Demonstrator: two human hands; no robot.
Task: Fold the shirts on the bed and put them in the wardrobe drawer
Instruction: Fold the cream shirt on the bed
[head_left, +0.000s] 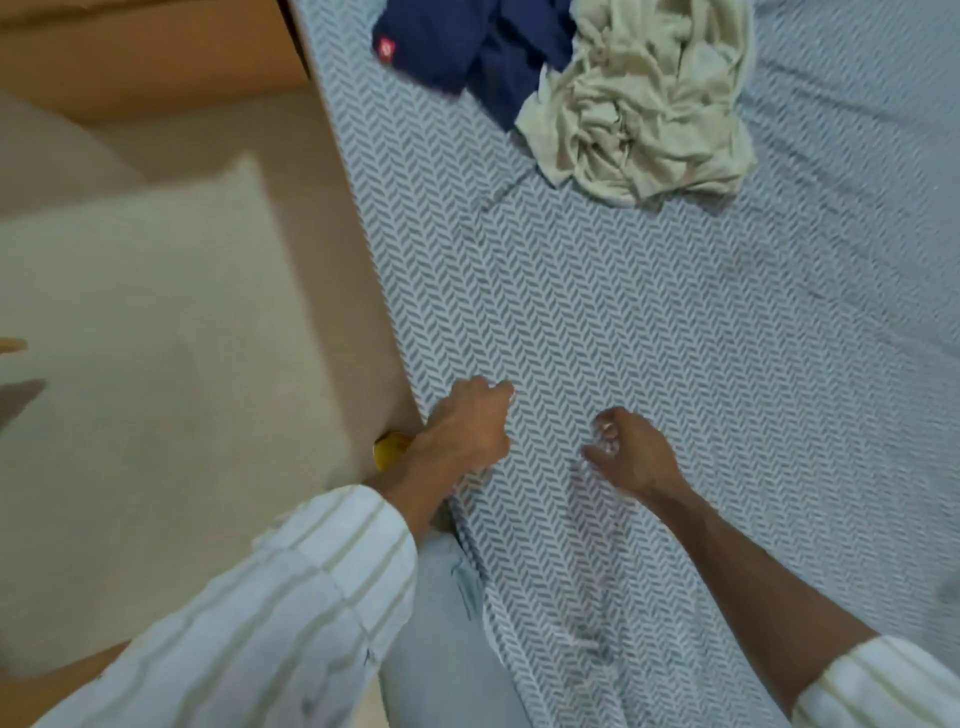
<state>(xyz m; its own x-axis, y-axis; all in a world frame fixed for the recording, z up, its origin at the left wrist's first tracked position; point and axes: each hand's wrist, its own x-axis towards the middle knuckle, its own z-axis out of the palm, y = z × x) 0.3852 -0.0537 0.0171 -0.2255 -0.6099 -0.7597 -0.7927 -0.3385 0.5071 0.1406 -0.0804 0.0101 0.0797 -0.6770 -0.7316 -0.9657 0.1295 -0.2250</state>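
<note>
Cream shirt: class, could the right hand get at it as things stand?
Probably yes. The right hand lies on the sheet, and only bare sheet lies between it and the cream shirt, though a long stretch away.

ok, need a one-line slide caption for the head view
Both hands, left hand and right hand, gather the patterned bedsheet; navy shirt and cream shirt lie crumpled, unfolded.
</note>
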